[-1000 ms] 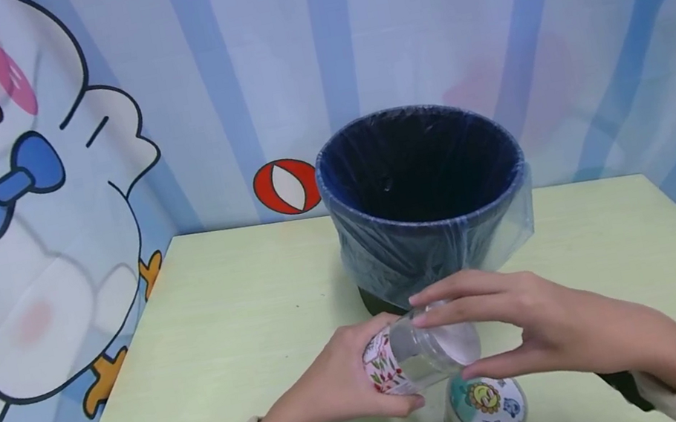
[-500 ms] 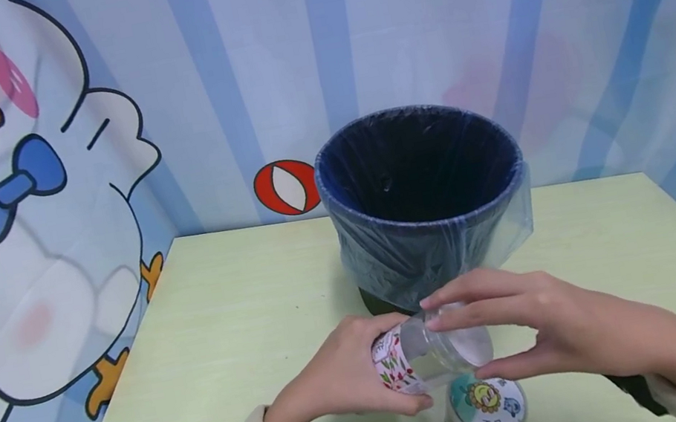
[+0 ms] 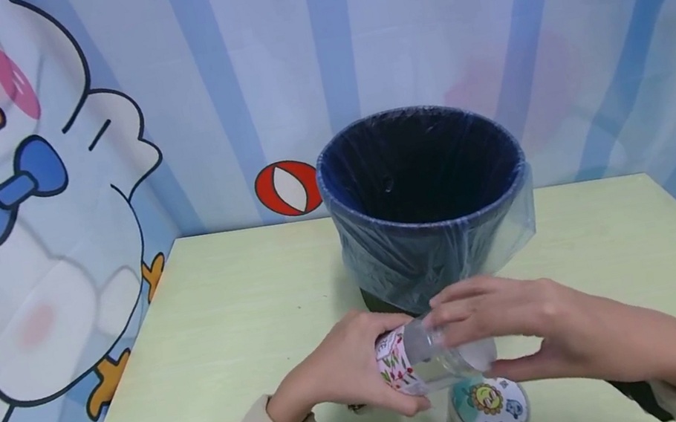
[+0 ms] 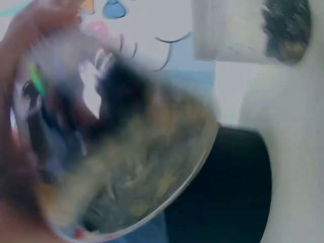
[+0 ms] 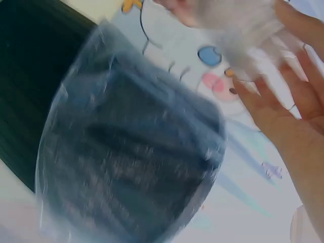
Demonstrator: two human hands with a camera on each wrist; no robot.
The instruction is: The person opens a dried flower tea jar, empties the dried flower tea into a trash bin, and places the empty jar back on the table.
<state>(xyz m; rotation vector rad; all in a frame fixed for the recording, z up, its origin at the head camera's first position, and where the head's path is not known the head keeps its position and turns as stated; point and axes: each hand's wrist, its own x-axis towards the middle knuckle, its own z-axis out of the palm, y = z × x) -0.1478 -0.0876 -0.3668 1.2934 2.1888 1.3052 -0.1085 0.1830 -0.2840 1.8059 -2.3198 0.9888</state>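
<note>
My left hand (image 3: 361, 365) grips a clear jar (image 3: 428, 361) with a floral label, tilted on its side above the table. Its round translucent end faces right, where my right hand (image 3: 522, 329) curls its fingers over the top and sets the thumb below. Whether that end is a separate lid I cannot tell. Blurred in the left wrist view, the jar (image 4: 147, 172) shows reflections and mottled colours. Just under it stands a round tub (image 3: 488, 414) with a sunflower picture on top. Dark contents lie in one end of that tub (image 4: 233, 30) in the left wrist view.
A dark bin (image 3: 423, 173) lined with a translucent blue bag stands on the pale table (image 3: 244, 295), right behind the hands. Cartoon-printed cloth (image 3: 412, 17) forms the back and sides. The bag's loose edge (image 5: 131, 152) fills much of the right wrist view.
Both hands and the jar have shifted slightly to the right. My right fingers have moved further over the jar's end. The tub and bin stay in place.
</note>
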